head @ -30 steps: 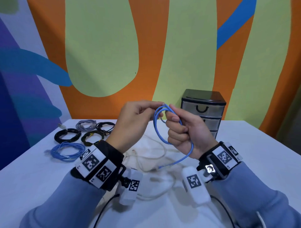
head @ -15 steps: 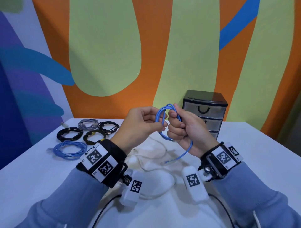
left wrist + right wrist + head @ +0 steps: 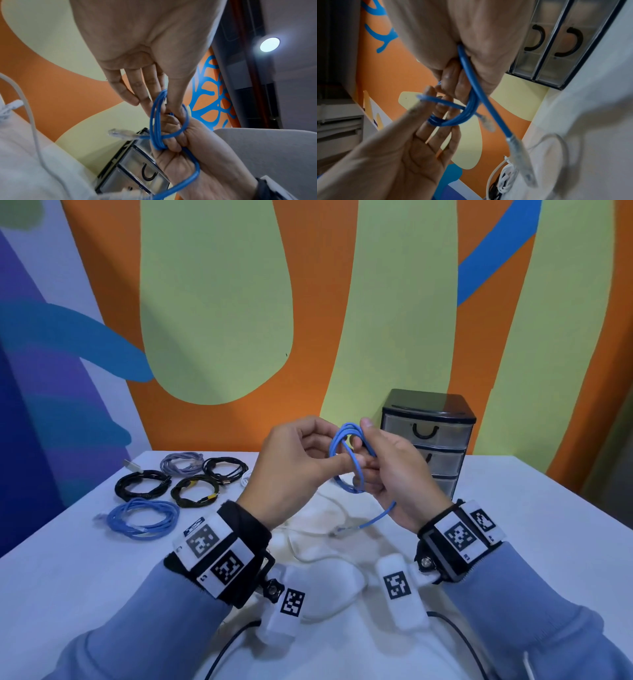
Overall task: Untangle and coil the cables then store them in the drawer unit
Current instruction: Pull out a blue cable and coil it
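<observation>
A small coil of blue network cable is held up between both hands above the white table. My right hand grips the coil in a fist, thumb on top. My left hand pinches the loops with thumb and fingers from the left. A short tail hangs below my right hand and ends in a clear plug. The other clear plug sticks out of the coil. The black drawer unit stands behind my right hand, drawers closed.
Several coiled cables lie at the table's back left: a blue one, black ones, a grey one. A loose white cable sprawls on the table under my hands. A painted wall rises behind the table.
My hands have come closer together and the blue loops have tightened into a smaller coil. The hanging tail has grown shorter.
</observation>
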`<state>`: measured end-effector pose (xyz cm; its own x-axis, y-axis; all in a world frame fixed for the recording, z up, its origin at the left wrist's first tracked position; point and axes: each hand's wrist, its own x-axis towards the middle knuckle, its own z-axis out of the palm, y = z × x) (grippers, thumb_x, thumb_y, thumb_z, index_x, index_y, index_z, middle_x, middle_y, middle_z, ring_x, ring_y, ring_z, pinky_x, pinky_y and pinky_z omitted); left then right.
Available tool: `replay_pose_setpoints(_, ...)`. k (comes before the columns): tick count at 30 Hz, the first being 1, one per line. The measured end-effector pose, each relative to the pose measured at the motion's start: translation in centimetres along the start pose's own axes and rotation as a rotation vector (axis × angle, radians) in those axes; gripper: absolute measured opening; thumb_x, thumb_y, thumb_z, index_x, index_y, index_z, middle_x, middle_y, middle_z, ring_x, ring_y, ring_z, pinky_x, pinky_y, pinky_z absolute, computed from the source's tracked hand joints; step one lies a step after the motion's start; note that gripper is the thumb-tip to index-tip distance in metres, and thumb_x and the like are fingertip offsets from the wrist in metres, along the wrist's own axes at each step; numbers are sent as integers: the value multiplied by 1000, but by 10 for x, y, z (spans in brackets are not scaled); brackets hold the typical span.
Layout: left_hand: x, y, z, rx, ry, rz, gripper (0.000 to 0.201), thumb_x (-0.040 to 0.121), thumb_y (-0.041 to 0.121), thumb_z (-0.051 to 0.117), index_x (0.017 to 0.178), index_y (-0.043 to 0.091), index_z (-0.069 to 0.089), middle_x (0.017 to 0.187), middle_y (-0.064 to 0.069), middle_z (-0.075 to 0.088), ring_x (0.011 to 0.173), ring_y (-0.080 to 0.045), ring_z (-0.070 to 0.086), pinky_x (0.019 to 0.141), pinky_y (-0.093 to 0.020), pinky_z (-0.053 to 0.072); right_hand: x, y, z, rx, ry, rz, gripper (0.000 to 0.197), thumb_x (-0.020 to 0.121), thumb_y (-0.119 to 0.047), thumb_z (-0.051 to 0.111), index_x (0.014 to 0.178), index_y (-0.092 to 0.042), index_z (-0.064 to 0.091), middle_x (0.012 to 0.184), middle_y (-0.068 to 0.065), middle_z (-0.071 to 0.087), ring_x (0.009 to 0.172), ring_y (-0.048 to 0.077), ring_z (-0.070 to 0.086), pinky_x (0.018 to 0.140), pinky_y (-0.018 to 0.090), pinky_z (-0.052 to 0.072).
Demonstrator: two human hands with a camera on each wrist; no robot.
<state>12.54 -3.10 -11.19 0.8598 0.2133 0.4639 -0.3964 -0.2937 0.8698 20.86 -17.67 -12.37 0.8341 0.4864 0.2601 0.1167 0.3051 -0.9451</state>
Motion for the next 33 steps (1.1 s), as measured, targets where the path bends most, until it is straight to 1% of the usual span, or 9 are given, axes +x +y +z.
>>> replay_pose_setpoints(3,3,-1,1,127,106,148,35,86,26,89,118,31,76,96,6,69,78,-12,65,75,-28,55,2,4,1,-114,46,-16,39,111,-41,45,86,-15,58,63,-3,29,59,17,17,52,28,21)
replay_pose_setpoints(7,6,3,-5,-88,128,147,11,99,15,74,105,10,81,74,3,69,66,-13,56,67,-21,45,6,6,-8,-106,118,21,39,114,-37,39,87,-12,54,58,-7,27,47,10,20,46,22,18)
replay_pose_setpoints(9,6,8,-12,-189,87,34,13,101,10,69,106,4,79,84,-9,78,71,-18,67,70,-25,52,6,4,-14,-2,140,55,40,113,-38,40,85,-13,52,59,-7,26,48,10,18,46,22,17)
replay_pose_setpoints(13,5,17,-23,-395,-99,-126,34,102,-4,48,123,3,74,115,-18,79,105,-26,76,102,-40,55,7,-3,-21,150,138,48,41,111,-42,44,80,-17,49,63,-6,21,52,12,14,46,24,15)
replay_pose_setpoints(18,3,20,-31,-571,-358,-221,50,104,19,33,138,2,66,136,-19,70,117,-25,69,93,-38,49,9,-4,-22,211,151,-16,41,112,-41,41,79,-17,46,62,-6,20,48,10,15,41,22,19)
replay_pose_setpoints(20,3,20,-30,-492,-374,-217,48,106,29,41,132,2,70,132,-19,72,107,-23,70,88,-35,48,10,-4,-22,224,166,-26,40,112,-40,41,80,-17,47,62,-6,20,48,10,15,43,22,17)
replay_pose_setpoints(26,8,8,-30,-90,-234,-73,29,106,7,61,134,12,53,109,-8,82,97,-22,75,92,-37,52,10,-9,-23,394,151,15,39,112,-38,42,80,-17,47,62,-7,20,45,8,16,42,21,17)
replay_pose_setpoints(30,10,-4,-25,422,-55,103,12,102,14,67,100,25,71,92,11,80,80,-8,70,76,-32,52,6,-12,-15,529,63,74,39,112,-37,41,79,-18,46,60,-8,21,40,6,20,37,19,20)
replay_pose_setpoints(33,9,-4,-19,414,63,144,16,96,12,73,90,26,77,83,9,77,78,-10,69,73,-27,50,2,-9,-4,567,-8,78,38,112,-37,41,79,-17,47,61,-7,21,41,5,22,38,19,22)
